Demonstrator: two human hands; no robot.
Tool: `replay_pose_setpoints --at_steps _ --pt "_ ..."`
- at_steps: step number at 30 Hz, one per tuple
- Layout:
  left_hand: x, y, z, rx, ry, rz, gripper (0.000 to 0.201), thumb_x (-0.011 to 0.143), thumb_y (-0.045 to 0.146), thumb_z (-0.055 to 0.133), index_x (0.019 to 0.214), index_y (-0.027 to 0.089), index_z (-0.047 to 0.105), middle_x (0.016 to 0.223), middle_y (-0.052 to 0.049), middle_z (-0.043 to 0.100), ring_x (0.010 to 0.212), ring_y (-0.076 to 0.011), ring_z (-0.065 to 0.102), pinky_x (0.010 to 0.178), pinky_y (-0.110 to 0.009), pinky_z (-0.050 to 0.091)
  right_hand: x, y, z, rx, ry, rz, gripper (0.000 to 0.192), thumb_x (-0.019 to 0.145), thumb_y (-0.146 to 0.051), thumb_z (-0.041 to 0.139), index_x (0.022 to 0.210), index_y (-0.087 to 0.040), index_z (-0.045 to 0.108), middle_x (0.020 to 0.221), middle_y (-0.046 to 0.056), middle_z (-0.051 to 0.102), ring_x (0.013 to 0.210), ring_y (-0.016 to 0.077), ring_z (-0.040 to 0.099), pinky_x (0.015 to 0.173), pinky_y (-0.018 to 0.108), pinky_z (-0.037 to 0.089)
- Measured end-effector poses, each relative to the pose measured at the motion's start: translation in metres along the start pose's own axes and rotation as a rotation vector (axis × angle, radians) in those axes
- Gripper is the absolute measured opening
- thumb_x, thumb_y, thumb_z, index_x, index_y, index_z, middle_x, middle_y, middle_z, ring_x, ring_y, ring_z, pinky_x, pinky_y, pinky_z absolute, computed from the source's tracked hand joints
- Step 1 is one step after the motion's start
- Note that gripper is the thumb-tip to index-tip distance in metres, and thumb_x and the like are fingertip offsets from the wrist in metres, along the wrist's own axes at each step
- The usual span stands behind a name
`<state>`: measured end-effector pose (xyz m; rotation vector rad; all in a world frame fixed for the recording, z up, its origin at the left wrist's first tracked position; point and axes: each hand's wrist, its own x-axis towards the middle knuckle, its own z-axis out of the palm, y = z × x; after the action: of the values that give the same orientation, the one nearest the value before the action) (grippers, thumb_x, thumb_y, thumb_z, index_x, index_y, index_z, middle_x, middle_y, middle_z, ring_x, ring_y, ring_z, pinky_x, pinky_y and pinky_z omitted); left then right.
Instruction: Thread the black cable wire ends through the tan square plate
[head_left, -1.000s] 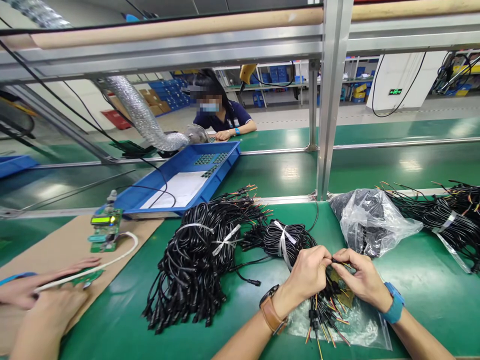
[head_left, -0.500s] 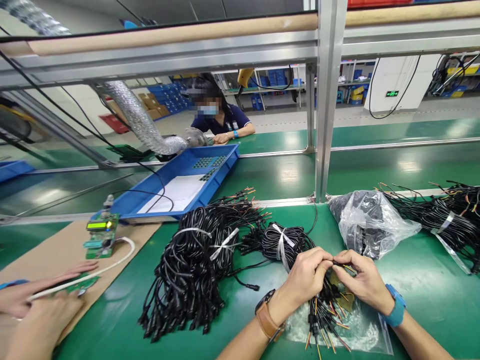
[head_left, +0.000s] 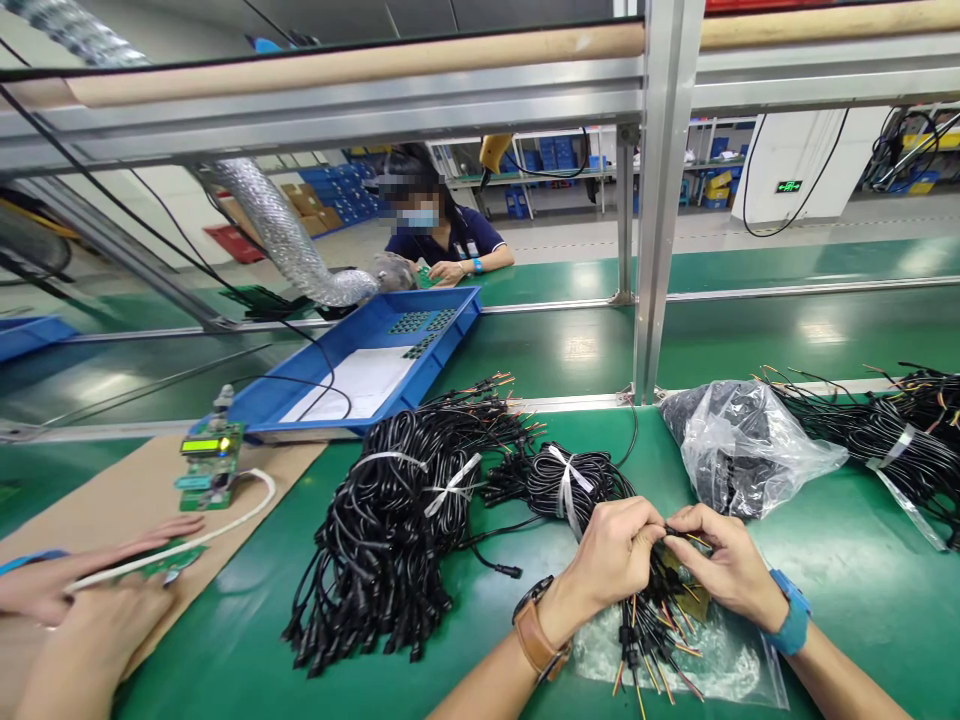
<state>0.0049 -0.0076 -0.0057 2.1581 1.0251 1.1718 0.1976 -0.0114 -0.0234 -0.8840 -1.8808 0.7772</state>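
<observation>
Both hands, left hand and right hand, stay pinching one short black lead over the loose wire bundle at six o'clock; nothing has shifted, so they are still working on that lead.

Blue tray centre-left on green worktop; circuit board on cardboard sheet lower left; silver duct upper left.

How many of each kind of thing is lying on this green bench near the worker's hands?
Tied bundles of black cable: 3
Clear plastic bags: 2
Blue plastic tray: 1
Small green circuit board with a lit display: 1
Loose bunch of short black leads with coloured wire ends, held by left hand and right hand: 1
Total: 8
</observation>
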Motion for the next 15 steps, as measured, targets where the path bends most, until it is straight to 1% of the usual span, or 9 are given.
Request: replay_pose_setpoints --at_steps 4,8,15 --pt "-0.0013 -0.0023 0.0011 -0.014 -0.014 -0.007 0.017 0.086 0.009 0.054 0.072 0.017 0.058 0.066 -0.001 0.062 0.06 -0.0129 0.055 0.058 -0.025 0.037 -0.0006 0.002 0.0022 0.005 -0.01 -0.02 0.004 0.094 -0.022 0.062 0.092 -0.021 0.066 0.083 0.002 0.073 0.074 0.0153 0.07 0.069 0.023 0.055" --pt "-0.0012 -0.0026 -0.0017 -0.034 -0.034 -0.007 0.018 0.088 0.009 0.055 0.072 0.017 0.061 0.066 -0.001 0.063 0.061 -0.0129 0.056 0.06 -0.025 0.039 0.0007 0.0015 0.0023 0.014 -0.01 -0.041 0.004 0.094 -0.021 0.062 0.092 -0.021 0.065 0.082 0.002 0.073 0.072 0.0145 0.069 0.068 0.022 0.055" --pt "0.0004 -0.0048 -0.0047 0.02 -0.054 0.062 0.016 0.097 0.015 0.053 0.087 0.016 0.066 0.075 -0.003 0.067 0.068 -0.0146 0.061 0.064 -0.025 0.044 0.0032 -0.0033 -0.0021 -0.019 0.038 -0.063 0.004 0.092 -0.018 0.064 0.094 -0.021 0.065 0.083 0.002 0.072 0.073 0.0144 0.069 0.069 0.021 0.056"
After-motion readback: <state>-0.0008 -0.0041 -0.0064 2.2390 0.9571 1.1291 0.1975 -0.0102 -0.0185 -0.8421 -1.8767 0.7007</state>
